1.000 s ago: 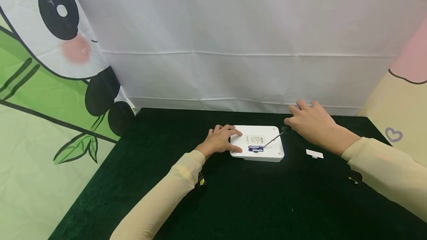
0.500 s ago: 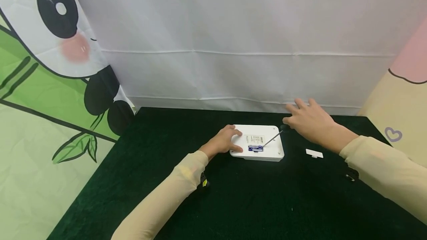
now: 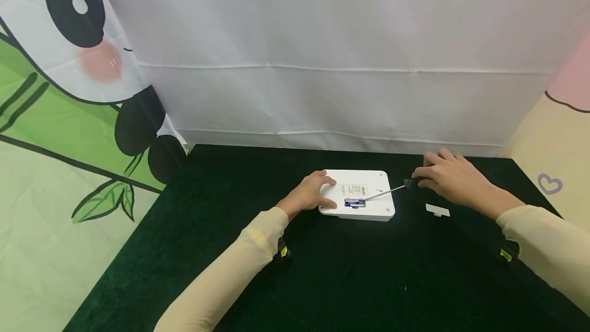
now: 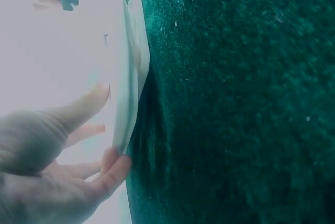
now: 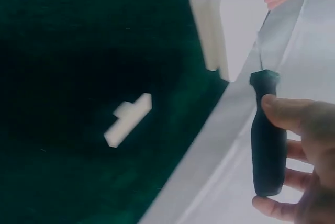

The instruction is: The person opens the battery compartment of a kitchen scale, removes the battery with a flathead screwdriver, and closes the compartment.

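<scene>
A white, flat, rounded device (image 3: 378,188) lies on the table with a printed label and a battery slot facing up. Blue batteries (image 3: 354,203) sit in the slot. My left hand (image 3: 306,193) grips the device's left end, thumb and index finger on its upper face. My right hand (image 3: 454,178) holds a screwdriver (image 5: 268,140) by its dark handle, thumb on one side and fingers on the other. The thin shaft slants down leftward, its tip at the right end of the batteries. Right of the device lies a small white battery cover (image 3: 437,210) with a tab.
Dark green cloth covers the table (image 3: 350,281). Behind its back edge hangs a white curtain (image 3: 322,101). A printed cartoon backdrop (image 3: 106,137) stands along the left side, another at the right.
My right hand has moved right and lower, so the screwdriver leans at a flatter angle with its tip still at the batteries. The left hand stays on the device.
</scene>
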Action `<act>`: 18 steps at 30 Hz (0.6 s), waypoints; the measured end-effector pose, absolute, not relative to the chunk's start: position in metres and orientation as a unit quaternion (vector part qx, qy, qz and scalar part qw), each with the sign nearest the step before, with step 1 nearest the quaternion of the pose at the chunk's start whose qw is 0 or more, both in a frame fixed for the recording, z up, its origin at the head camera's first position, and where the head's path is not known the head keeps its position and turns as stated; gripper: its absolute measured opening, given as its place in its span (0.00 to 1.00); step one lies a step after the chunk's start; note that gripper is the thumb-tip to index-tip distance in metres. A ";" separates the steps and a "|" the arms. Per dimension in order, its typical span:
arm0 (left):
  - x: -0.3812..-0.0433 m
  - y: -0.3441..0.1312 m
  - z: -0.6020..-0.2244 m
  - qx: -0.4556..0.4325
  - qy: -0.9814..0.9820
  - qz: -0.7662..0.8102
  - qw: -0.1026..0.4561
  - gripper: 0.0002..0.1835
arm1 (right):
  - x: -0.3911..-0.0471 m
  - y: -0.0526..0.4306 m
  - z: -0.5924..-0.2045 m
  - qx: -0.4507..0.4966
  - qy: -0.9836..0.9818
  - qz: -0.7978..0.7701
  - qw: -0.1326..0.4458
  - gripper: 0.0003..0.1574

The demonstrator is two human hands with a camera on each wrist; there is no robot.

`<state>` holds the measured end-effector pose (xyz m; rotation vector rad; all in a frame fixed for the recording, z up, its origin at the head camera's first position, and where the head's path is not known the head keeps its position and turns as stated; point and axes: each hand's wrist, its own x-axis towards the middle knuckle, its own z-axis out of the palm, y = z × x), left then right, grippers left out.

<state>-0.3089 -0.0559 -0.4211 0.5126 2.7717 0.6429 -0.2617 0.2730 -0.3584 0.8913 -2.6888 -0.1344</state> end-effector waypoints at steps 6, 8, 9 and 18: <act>-0.308 -0.056 -0.422 0.174 0.951 0.220 0.127 0.34 | -0.257 0.288 -0.392 0.271 -0.955 0.059 0.106 0.12; -0.308 -0.056 -0.423 0.175 0.952 0.217 0.127 0.34 | -0.254 0.293 -0.404 0.261 -0.957 0.086 0.093 0.12; -0.307 -0.056 -0.422 0.174 0.952 0.217 0.127 0.34 | -0.253 0.295 -0.409 0.256 -0.958 0.098 0.089 0.12; -0.307 -0.056 -0.421 0.170 0.954 0.209 0.130 0.34 | -0.248 0.300 -0.431 0.244 -0.953 0.156 0.084 0.13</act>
